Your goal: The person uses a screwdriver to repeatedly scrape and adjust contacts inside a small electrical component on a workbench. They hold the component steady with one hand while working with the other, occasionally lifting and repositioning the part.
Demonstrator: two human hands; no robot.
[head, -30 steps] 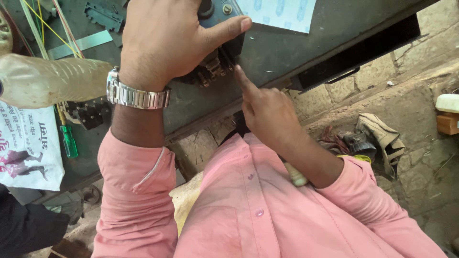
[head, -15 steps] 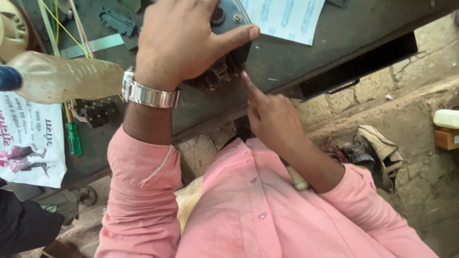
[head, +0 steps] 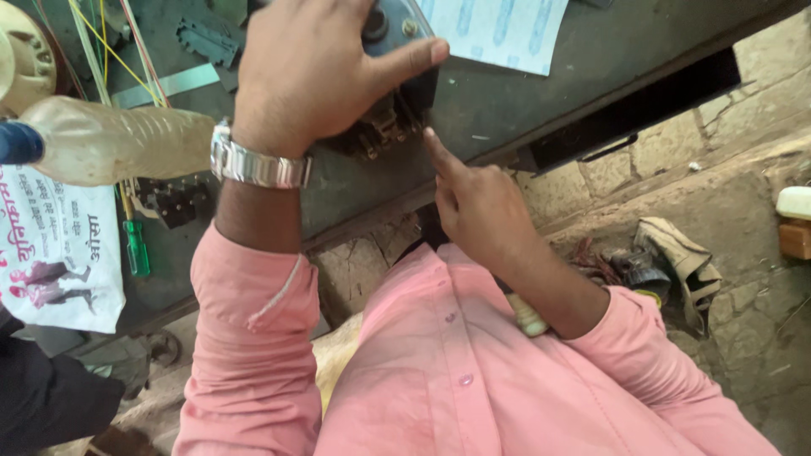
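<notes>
My left hand (head: 312, 72), with a steel watch (head: 253, 165) on its wrist, grips a dark blue device (head: 393, 101) with terminals on the dark workbench (head: 541, 97). The palm covers its top and the thumb lies along its right side. My right hand (head: 477, 207) is below it at the bench's near edge. Its index finger is stretched out and its tip touches the underside of the device near the terminals. The other fingers are curled in. Both arms wear pink sleeves.
A clear plastic bottle (head: 114, 139) with a blue cap lies at the left, above a green-handled screwdriver (head: 135, 249) and a printed white sheet (head: 55, 253). Coloured wires (head: 101, 42) run at the top left. A pale blue paper (head: 498, 29) lies behind the device. Scrap parts (head: 659, 262) sit on the stone floor.
The view has shifted slightly, so the hands and the bench sit lower in the frame. My left hand keeps its grip on the device and my right index finger stays pointed at its underside.
</notes>
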